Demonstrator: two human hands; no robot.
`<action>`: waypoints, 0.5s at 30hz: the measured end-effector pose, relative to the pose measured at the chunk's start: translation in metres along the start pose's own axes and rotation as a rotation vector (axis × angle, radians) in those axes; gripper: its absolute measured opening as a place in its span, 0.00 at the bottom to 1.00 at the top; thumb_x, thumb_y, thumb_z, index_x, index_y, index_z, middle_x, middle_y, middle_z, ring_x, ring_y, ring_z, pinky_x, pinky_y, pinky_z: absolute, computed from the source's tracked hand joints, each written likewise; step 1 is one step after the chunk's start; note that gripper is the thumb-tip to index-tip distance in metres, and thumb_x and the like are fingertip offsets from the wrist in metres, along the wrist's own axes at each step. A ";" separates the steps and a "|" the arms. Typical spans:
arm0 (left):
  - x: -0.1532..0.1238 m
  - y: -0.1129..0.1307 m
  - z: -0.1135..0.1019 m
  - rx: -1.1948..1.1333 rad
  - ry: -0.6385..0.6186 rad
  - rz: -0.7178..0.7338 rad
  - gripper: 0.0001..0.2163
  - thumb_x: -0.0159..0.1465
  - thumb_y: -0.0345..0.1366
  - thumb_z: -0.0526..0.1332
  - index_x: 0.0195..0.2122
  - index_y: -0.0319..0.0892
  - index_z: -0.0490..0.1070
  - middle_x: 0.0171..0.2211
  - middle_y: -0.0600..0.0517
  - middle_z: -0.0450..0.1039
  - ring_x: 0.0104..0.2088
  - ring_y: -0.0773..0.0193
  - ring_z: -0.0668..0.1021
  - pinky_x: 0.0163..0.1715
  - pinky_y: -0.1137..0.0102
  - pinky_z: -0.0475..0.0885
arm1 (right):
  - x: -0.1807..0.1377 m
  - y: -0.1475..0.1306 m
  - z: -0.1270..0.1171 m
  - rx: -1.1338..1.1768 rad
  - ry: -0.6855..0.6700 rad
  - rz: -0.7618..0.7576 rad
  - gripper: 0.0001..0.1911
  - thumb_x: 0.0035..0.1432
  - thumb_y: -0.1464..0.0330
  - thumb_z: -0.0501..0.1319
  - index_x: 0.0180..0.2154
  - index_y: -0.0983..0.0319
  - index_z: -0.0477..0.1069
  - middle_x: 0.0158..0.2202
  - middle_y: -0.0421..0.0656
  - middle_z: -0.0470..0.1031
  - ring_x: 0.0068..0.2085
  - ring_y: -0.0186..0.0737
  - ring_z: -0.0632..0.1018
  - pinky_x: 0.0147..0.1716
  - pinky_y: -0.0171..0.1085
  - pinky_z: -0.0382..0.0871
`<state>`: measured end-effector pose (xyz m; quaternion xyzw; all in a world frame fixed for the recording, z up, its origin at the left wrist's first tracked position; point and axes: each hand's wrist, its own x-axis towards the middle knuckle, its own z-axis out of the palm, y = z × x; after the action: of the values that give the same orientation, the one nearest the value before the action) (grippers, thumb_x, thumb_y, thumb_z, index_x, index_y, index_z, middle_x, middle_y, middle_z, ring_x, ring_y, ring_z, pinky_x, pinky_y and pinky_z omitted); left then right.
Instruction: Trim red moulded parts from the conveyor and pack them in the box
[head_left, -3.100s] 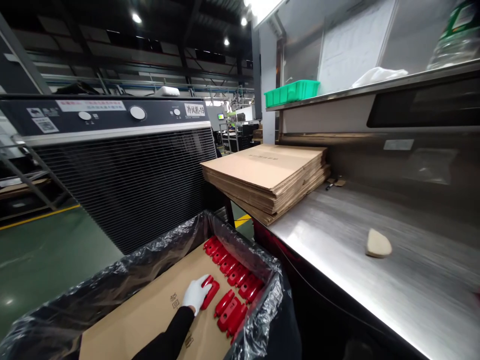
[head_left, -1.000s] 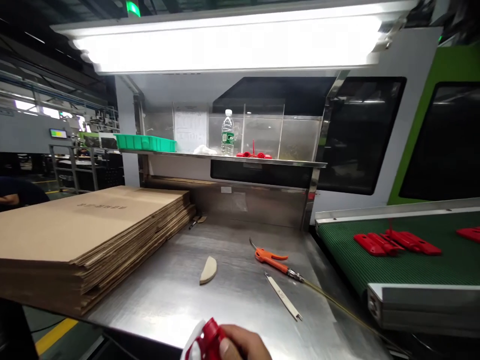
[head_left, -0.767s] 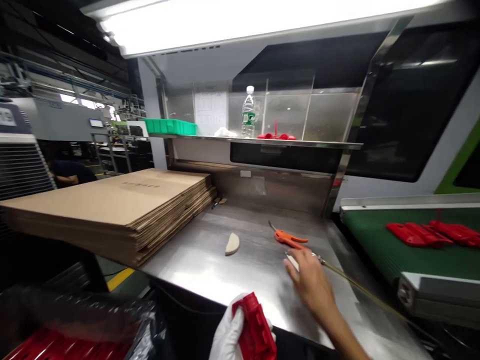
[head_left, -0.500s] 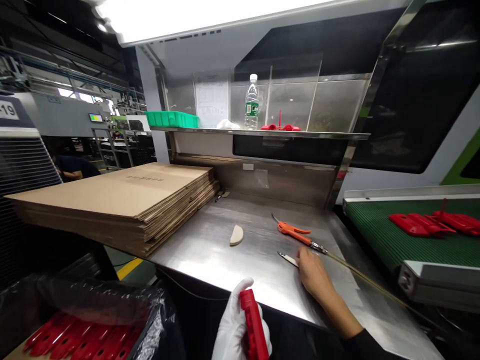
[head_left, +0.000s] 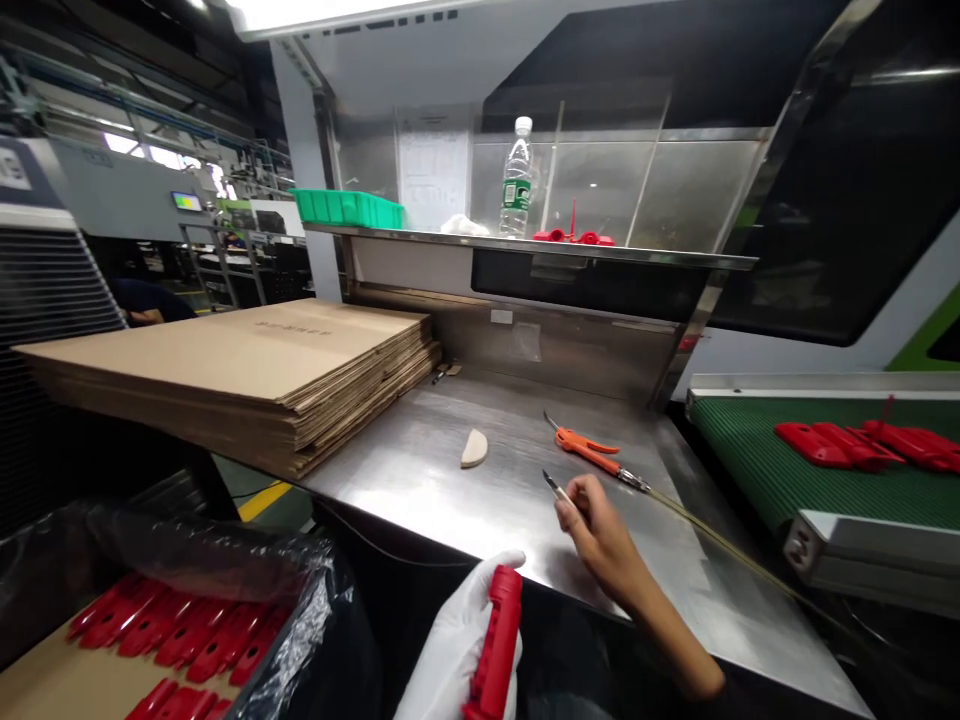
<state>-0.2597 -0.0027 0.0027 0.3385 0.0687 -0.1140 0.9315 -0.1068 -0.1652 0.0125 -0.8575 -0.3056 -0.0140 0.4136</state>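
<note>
Gripping a red plastic part (head_left: 495, 645) upright at the bottom edge of the view, the left hand (head_left: 457, 650), in a white glove, is closed around it just in front of the near edge of the steel counter (head_left: 420, 480). The right hand (head_left: 600, 535), bare, is held over the counter with its fingers pinched shut on a thin metal blade (head_left: 553, 486), whose tip points away and to the left; its handle end is hidden in the grip.

Just beyond that hand an orange-handled tool (head_left: 589, 450) is seen lying on the counter, with a thin hose (head_left: 720, 540) running from it toward the right edge. A small pale wedge (head_left: 474, 448) lies to the left of the tool, apart from both hands. A stack of flat cardboard sheets (head_left: 240, 370) takes up the left end of the counter.

On the shelf (head_left: 645, 254) above, a green tray (head_left: 349, 208), a water bottle (head_left: 516, 180) and some small red pieces (head_left: 574, 236) are set. More red parts (head_left: 862, 445) lie on the green conveyor belt (head_left: 750, 470) at the right. At lower left, rows of red parts (head_left: 172, 635) are laid on cardboard inside a bin lined with black plastic (head_left: 300, 620).
</note>
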 end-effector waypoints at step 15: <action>-0.008 -0.012 0.007 -0.018 0.340 0.308 0.33 0.62 0.49 0.65 0.65 0.54 0.52 0.37 0.51 0.73 0.35 0.58 0.79 0.32 0.65 0.75 | -0.106 -0.068 0.049 0.434 0.086 0.240 0.22 0.58 0.49 0.65 0.41 0.60 0.73 0.24 0.33 0.58 0.25 0.32 0.61 0.26 0.33 0.57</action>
<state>-0.2701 -0.0148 0.0021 0.3512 0.1729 0.0889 0.9159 -0.2404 -0.1518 -0.0011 -0.7773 -0.1793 0.0648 0.5996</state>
